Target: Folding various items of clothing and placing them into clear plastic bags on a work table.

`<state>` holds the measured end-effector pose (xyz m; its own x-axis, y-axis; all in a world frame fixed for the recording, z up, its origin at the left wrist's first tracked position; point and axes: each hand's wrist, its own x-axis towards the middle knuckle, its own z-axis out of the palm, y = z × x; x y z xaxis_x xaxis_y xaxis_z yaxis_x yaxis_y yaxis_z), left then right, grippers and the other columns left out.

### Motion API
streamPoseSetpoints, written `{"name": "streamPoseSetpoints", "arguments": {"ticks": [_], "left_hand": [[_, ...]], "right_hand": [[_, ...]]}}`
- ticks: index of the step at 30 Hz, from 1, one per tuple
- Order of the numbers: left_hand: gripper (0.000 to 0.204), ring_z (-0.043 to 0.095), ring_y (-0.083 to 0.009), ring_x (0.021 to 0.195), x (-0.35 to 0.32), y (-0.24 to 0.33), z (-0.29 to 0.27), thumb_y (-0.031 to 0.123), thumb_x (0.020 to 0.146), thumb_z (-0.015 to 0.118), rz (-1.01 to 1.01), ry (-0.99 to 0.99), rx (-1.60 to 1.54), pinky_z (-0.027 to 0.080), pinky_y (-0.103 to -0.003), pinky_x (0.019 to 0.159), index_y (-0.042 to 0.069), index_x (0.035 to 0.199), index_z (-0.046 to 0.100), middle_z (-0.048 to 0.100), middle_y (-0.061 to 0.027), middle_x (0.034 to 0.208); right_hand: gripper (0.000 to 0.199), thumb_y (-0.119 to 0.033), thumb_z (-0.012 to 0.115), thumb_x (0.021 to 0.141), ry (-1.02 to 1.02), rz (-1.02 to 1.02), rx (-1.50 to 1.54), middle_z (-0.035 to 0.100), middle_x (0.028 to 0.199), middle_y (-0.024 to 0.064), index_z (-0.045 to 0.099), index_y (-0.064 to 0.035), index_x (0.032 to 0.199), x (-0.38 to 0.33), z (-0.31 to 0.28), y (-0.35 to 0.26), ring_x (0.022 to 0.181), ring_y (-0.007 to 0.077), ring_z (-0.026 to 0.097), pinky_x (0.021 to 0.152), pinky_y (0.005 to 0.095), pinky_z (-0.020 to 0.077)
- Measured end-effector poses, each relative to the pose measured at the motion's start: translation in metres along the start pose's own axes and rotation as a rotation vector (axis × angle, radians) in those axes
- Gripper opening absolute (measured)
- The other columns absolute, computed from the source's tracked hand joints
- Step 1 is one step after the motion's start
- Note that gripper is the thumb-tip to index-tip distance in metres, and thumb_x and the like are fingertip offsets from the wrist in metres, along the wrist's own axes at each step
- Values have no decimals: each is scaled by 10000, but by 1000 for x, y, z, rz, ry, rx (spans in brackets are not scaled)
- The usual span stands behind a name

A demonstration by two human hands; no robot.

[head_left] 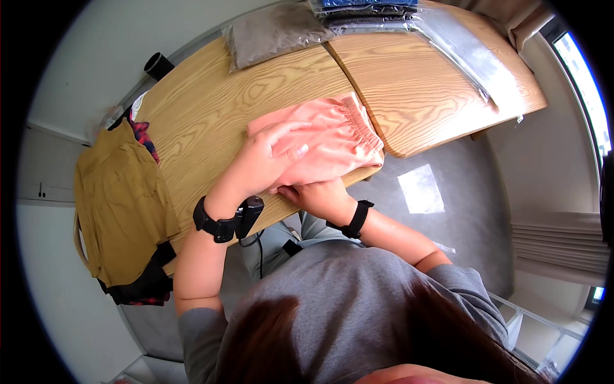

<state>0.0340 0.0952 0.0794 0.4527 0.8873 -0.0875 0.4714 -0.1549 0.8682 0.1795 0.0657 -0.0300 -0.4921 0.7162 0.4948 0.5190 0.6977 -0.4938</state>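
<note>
Folded peach trousers or shorts (320, 144) with a gathered elastic waistband lie near the front edge of the wooden table (192, 102). The waistband faces right. My left hand (272, 157) rests flat on top of the fabric, fingers stretched out and thumb spread apart. At the near edge of the garment, my right hand (325, 197) has its fingers curled against the cloth and appears to grip it; some of those fingers are hidden under the fabric. Both wrists wear black straps.
Bagged brown clothing (278, 32) and a stack of bagged dark and blue garments (371, 16) lie at the back. Clear plastic bags (470, 57) cover part of the right tabletop. A mustard garment (121, 205) drapes over a chair at left. A clear sheet (421, 189) lies on the floor.
</note>
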Motion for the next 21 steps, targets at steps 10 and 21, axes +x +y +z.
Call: {"name": "streamPoseSetpoints", "arguments": {"ticks": [10, 21], "left_hand": [[468, 222, -351, 1374, -16, -60, 43, 429, 940, 421, 123, 32, 639, 80, -568, 1074, 243, 1369, 440, 288, -162, 1473], [515, 205, -372, 1373, -15, -40, 56, 368, 904, 507, 13, 17, 800, 115, -678, 1027, 250, 1393, 395, 236, -158, 1490]], "right_hand": [[304, -179, 710, 719, -223, 51, 180, 632, 1014, 130, 638, -53, 986, -19, -80, 2, 957, 279, 607, 804, 362, 488], [518, -200, 658, 788, -318, -87, -33, 417, 1400, 83, 521, -187, 1288, -12, -121, 69, 1331, 303, 326, 1063, 458, 287]]}}
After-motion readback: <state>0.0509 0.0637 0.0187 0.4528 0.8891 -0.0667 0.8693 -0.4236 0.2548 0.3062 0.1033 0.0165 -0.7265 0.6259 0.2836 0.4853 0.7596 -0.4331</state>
